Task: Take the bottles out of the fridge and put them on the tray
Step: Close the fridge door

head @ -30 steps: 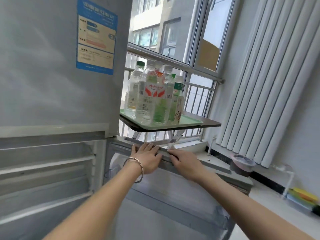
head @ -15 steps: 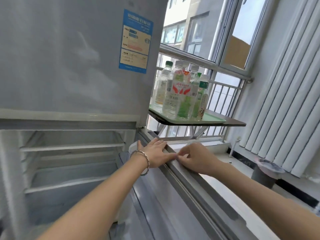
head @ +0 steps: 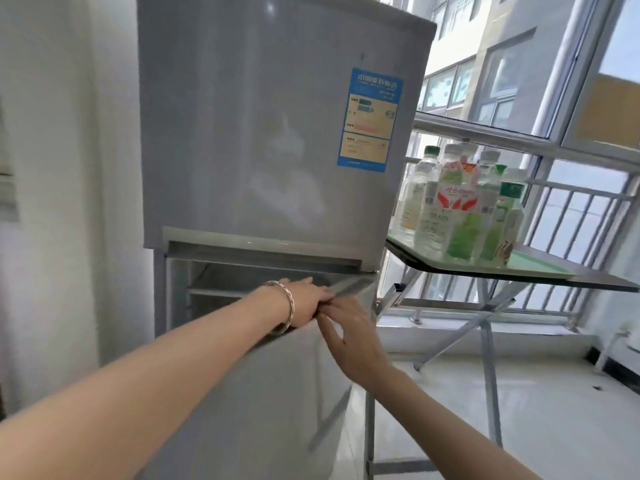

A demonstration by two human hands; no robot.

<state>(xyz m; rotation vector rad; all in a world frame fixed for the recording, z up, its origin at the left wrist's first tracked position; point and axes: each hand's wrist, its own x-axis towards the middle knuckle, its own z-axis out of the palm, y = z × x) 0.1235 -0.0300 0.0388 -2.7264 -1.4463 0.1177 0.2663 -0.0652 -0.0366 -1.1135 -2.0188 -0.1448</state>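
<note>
The grey fridge [head: 259, 133] stands in front of me, and its lower door [head: 277, 393] is open only by a narrow gap that shows an empty shelf [head: 214, 291]. My left hand [head: 304, 301], with a bracelet on the wrist, lies over the top edge of that door. My right hand [head: 353, 337] presses flat against the door's front, fingers spread, just below the left hand. Several plastic bottles [head: 457, 209] stand upright and close together on a pale green tray [head: 540, 266] to the right of the fridge. Neither hand holds a bottle.
The tray sits on a dark folding table [head: 606, 284] with crossed metal legs [head: 485, 327], right beside the fridge. Behind it are a window with a railing [head: 571, 202] and a sill. A white wall [head: 69, 168] lies to the left, a pale floor [head: 519, 410] to the right.
The lower fridge door has swung from wide open to almost shut, with both hands on its top edge. My view has shifted left, so the whole fridge front now shows.
</note>
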